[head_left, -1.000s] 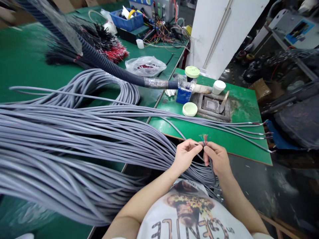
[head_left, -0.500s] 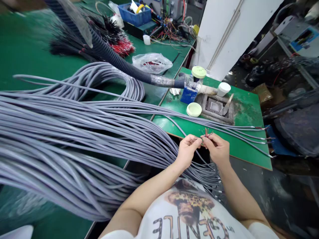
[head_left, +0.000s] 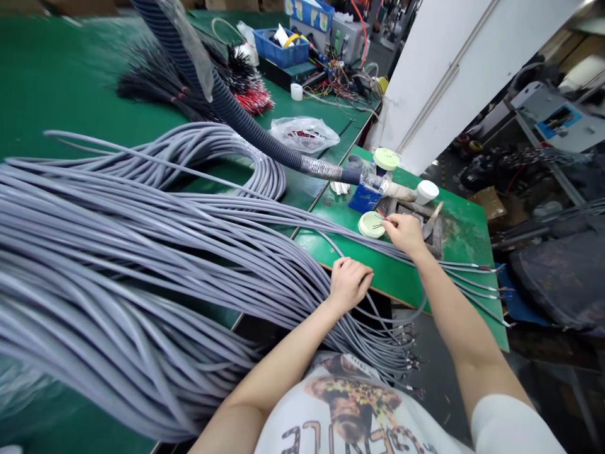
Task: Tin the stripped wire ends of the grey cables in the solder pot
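Observation:
My right hand [head_left: 405,232] pinches the stripped end of a grey cable; its thin red and black wires [head_left: 380,215] stick out past the fingertips. Those wire tips are over a shallow pale green dish [head_left: 371,225] on the small green table. From beneath this hand the cable [head_left: 424,301] bends down and back to the left. My left hand [head_left: 350,281] is near the table's front edge, fingers curled in; whatever they may hold is hidden. Beside and under it runs a large bundle of grey cables [head_left: 227,246].
A ribbed hose [head_left: 265,142] slopes down to a blue block [head_left: 365,197]. Behind my right hand lie a sooty square tray [head_left: 437,243], a white cup [head_left: 426,191] and a pale green-lidded jar [head_left: 386,159]. Several stripped cable ends [head_left: 491,270] reach the table's right side.
My hands have parted. The right one has moved forward with the wires to the pale green dish; the left has stayed near the table edge, its fingers now curled. The view has shifted slightly.

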`<action>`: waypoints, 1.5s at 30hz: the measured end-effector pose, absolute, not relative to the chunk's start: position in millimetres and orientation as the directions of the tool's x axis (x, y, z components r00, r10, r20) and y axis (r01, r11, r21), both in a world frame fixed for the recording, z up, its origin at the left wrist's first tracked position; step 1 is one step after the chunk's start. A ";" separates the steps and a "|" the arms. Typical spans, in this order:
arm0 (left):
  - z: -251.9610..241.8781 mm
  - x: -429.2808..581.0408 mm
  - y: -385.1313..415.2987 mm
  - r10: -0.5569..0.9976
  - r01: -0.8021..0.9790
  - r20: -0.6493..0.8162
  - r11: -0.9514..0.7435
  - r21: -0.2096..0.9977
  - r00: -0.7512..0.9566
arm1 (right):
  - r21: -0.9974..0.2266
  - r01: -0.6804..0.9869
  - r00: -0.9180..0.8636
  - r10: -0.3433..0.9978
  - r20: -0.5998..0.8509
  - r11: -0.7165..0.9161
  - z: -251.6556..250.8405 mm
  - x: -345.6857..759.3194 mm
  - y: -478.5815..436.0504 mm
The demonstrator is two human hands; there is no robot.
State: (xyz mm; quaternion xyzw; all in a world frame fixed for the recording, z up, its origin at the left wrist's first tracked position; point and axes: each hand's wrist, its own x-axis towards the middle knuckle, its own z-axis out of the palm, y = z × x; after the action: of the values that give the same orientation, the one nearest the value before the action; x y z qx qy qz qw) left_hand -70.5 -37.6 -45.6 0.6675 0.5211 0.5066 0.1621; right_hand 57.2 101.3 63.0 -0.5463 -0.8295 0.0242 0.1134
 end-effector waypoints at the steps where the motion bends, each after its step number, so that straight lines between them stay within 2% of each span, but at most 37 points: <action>1: -49.6 -68.7 -38.7 0.846 0.558 0.531 -0.424 0.713 -0.036 | -0.102 0.918 -0.371 0.920 0.126 0.384 59.6 55.5 108.0; 4: -57.6 -65.1 -40.9 0.819 0.598 0.573 -0.442 0.668 -0.035 | -0.007 0.933 -0.358 0.931 0.070 0.360 50.5 51.0 120.5; 13: -64.2 -65.2 -38.8 0.796 0.614 0.603 -0.456 0.644 -0.041 | 0.080 0.927 -0.368 0.929 0.026 0.365 43.7 43.6 127.7; 19: -63.8 -65.6 -38.3 0.791 0.614 0.610 -0.461 0.640 -0.042 | 0.137 0.913 -0.397 0.913 0.095 0.383 69.7 77.1 132.7; 22: -64.5 -65.2 -38.2 0.795 0.614 0.605 -0.456 0.645 -0.045 | 0.219 0.921 -0.352 0.929 0.112 0.322 77.6 107.9 142.3; 28: -65.2 -63.8 -38.7 0.805 0.614 0.591 -0.442 0.655 -0.051 | 0.374 0.909 -0.205 0.979 0.019 0.183 66.2 143.0 160.2; 45: -65.0 -64.5 -38.7 0.807 0.625 0.590 -0.446 0.640 -0.028 | 0.401 0.902 -0.145 0.987 -0.062 0.158 46.7 148.9 171.9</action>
State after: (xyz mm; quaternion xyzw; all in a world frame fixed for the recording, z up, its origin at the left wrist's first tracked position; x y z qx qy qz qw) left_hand -64.5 -38.7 -65.0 0.6910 0.5182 0.4956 0.0916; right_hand 148.9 171.9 46.7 -0.6346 -0.7446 -0.1354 -0.1569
